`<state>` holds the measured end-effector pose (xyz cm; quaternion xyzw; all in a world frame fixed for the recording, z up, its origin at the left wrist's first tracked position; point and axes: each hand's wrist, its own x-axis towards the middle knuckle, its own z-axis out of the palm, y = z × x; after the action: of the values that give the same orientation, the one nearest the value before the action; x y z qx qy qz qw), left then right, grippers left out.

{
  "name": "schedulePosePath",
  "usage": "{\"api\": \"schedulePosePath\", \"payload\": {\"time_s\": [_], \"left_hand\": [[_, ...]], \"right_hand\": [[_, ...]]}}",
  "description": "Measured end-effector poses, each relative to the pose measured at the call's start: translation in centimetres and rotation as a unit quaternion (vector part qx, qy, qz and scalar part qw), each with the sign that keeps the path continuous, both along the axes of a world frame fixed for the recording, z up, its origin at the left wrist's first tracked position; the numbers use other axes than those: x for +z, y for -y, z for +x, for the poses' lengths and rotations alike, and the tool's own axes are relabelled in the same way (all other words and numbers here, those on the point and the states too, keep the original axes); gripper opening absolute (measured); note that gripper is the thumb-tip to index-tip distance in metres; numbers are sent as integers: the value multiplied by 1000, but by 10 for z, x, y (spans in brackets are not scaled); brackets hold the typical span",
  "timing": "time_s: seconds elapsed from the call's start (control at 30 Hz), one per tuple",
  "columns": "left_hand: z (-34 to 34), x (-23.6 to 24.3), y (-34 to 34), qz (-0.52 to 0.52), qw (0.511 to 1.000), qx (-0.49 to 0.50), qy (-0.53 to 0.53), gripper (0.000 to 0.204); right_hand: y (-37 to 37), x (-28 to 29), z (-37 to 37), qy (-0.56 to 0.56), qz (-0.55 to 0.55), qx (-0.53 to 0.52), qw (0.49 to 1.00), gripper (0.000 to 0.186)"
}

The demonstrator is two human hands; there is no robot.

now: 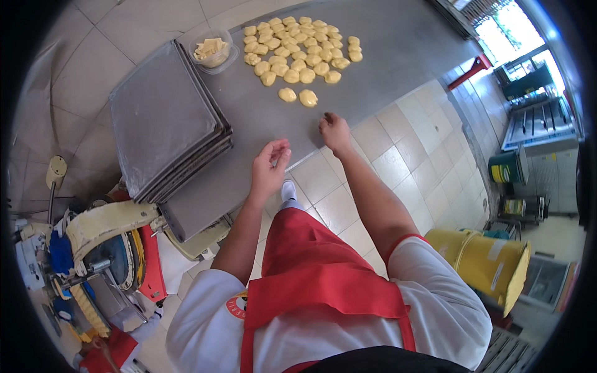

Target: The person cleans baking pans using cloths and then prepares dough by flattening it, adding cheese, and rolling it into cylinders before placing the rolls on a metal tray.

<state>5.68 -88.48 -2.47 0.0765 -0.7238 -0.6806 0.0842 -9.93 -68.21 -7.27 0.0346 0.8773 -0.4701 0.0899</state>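
I stand at the steel table [385,56], and the dough pieces [301,50] lie on it in a loose yellow cluster toward its far side. Two of those pieces sit apart from the cluster, nearer to me, and my right hand [334,132] rests its fingertips on the table edge just short of them. That hand is empty, with the fingers bent down onto the steel. My left hand [268,168] hovers over the table edge, near the right hand and farther from the dough pieces. It is half open, fingers loosely curled, palm turned up; I cannot tell whether anything small lies between the fingertips. Left of the dough pieces stands a clear plastic tub [212,51] with pale chunks in it. Just beside the tub lies a stack of dark baking trays [165,118].
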Motion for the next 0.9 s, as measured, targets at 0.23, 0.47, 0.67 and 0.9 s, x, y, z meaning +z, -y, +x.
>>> {"api": "schedulePosePath", "payload": {"time_s": [0.23, 0.47, 0.67, 0.9], "left_hand": [[-88, -11, 6, 3, 998, 36, 55, 28], [-147, 35, -26, 65, 981, 163, 82, 35], [-148, 53, -74, -94, 920, 374, 65, 54], [-116, 38, -85, 231, 873, 418, 99, 46]], "right_hand": [[76, 10, -97, -117, 86, 62, 987, 37], [25, 128, -63, -5, -140, 312, 940, 24], [30, 107, -74, 76, -288, 289, 910, 36], [49, 152, -102, 315, -233, 248, 886, 56]]}}
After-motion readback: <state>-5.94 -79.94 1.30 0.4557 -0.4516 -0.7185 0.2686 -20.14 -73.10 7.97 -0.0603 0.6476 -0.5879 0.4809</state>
